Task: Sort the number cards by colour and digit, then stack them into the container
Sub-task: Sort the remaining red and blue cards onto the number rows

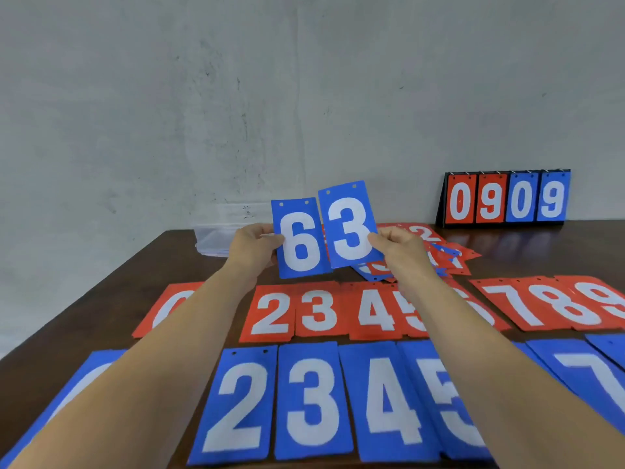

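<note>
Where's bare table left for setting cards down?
Bare table between the scoreboard and the red 7-8-9 cards; another strip between the clear container and red 0 card. Crowded: loose pile behind the right hand, red row, blue row.

Matt plastic-looking number cards lie on a dark wood-grain table before a rough grey wall.

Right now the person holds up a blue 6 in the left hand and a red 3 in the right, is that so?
Not quite. The 3 in the right hand is blue, not red, as the head view shows. The rest stands: the left hand holds up a blue 6.
</note>
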`<state>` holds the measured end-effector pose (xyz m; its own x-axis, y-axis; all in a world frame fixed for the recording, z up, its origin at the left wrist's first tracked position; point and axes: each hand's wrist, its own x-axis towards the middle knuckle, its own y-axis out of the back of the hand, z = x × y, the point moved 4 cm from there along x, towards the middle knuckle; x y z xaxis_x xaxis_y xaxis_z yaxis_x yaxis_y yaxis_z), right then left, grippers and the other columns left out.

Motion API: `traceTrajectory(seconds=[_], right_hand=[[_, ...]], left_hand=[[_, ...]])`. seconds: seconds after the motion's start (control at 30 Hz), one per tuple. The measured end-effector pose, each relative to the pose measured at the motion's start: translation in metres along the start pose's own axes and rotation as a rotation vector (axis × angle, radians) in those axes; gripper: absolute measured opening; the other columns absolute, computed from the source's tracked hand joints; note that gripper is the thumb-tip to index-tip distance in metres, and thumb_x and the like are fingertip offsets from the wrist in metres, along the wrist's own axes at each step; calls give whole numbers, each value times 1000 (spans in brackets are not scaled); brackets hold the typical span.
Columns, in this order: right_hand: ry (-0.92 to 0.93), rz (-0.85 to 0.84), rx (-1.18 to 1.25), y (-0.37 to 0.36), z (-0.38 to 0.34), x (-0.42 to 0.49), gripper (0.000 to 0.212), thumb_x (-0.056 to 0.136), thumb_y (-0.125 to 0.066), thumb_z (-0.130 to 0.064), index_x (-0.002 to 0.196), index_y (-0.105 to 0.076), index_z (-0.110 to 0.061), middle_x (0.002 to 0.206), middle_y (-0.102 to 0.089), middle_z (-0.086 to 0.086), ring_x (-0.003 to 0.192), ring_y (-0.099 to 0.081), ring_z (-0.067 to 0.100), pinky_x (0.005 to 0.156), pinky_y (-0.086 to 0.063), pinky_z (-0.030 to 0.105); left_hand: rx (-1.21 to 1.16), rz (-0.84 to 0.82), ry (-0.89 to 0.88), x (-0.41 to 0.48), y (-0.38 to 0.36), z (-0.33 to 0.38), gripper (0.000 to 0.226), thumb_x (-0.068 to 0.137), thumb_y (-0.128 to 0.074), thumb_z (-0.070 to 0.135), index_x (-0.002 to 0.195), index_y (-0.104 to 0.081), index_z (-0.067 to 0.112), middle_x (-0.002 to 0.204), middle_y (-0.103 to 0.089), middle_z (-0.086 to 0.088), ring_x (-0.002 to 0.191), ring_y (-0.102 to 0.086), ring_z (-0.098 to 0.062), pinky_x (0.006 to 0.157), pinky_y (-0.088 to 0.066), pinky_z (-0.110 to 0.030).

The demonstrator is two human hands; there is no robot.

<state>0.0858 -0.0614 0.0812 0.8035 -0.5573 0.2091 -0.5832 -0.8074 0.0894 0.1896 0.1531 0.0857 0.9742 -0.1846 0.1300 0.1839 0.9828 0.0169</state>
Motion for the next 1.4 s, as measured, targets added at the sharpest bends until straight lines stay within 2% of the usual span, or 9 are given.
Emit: traceTrajectory(seconds=[0.03, 0.2, 0.37, 0.53, 0.67, 0.87, 1.0, 1.13, 1.4], right_hand=[[-5, -13, 13, -5, 0, -11, 17, 94, -60, -12, 77, -61, -11, 91, -69, 8, 74, -63, 10, 60, -52, 15], [-55, -37, 67, -29, -2, -55, 15, 92, -64, -21, 79, -65, -13, 104, -71, 15, 100, -66, 31, 94, -52, 47], [-56, -52, 35, -48, -3, -90, 21, 92, -64, -23, 72, -61, -17, 103, -69, 17, 94, -65, 29, 89, -52, 42], [-79, -36, 2, -52, 8, -109, 15, 91, -65, -21, 78, -62, -14, 102, -70, 13, 101, -66, 28, 86, -55, 40], [-63, -13, -28, -43, 13, -121, 14, 90, -67, -14, 79, -64, -6, 92, -70, 9, 92, -67, 21, 70, -53, 24], [15, 62, -158, -23, 19, -136, 14, 87, -69, -14, 73, -65, -15, 76, -64, -4, 73, -59, 7, 64, -44, 19], [27, 102, -162, -4, 27, -143, 9, 87, -70, -19, 79, -67, -16, 82, -67, -5, 82, -64, 11, 75, -54, 29], [72, 94, -157, 21, 25, -149, 8, 89, -68, -18, 81, -67, -17, 80, -64, -13, 82, -62, 7, 73, -50, 20], [87, 178, -134, 109, 33, -144, 15, 86, -70, -8, 95, -67, -19, 100, -65, -8, 99, -58, 8, 71, -42, 12]], left_hand=[[-4, -13, 0, -8, 6, -1, 7, 93, -60, 5, 93, -62, 12, 91, -72, -5, 78, -72, -19, 65, -59, -32], [-50, -100, -22, -48, 28, -2, 10, 95, -55, 2, 93, -63, 8, 90, -73, -6, 75, -73, -17, 59, -58, -26], [-71, -156, 5, -78, 37, -6, 16, 96, -53, 1, 90, -65, 10, 84, -73, -5, 71, -71, -14, 62, -58, -23], [-167, -190, 79, -100, 34, -14, 18, 98, -49, 3, 100, -66, 9, 94, -75, -7, 88, -72, -21, 78, -59, -31], [-226, -194, 143, -118, 23, -15, 25, 101, -42, 8, 95, -67, 11, 87, -76, -5, 79, -73, -19, 69, -58, -31], [-185, -209, 114, -137, 4, -9, 28, 95, -41, 8, 90, -69, 10, 82, -74, -4, 76, -70, -21, 70, -59, -35], [-159, -208, 111, -147, -11, -12, 24, 96, -42, 5, 90, -65, 5, 82, -72, -5, 77, -68, -21, 70, -58, -35], [-13, -233, 53, -152, -27, -18, 15, 95, -55, 2, 100, -65, 12, 102, -72, -8, 89, -72, -20, 67, -60, -29], [-18, -90, 116, -160, -30, -12, 19, 92, -63, 9, 111, -64, 9, 101, -73, -9, 90, -72, -23, 78, -59, -38]])
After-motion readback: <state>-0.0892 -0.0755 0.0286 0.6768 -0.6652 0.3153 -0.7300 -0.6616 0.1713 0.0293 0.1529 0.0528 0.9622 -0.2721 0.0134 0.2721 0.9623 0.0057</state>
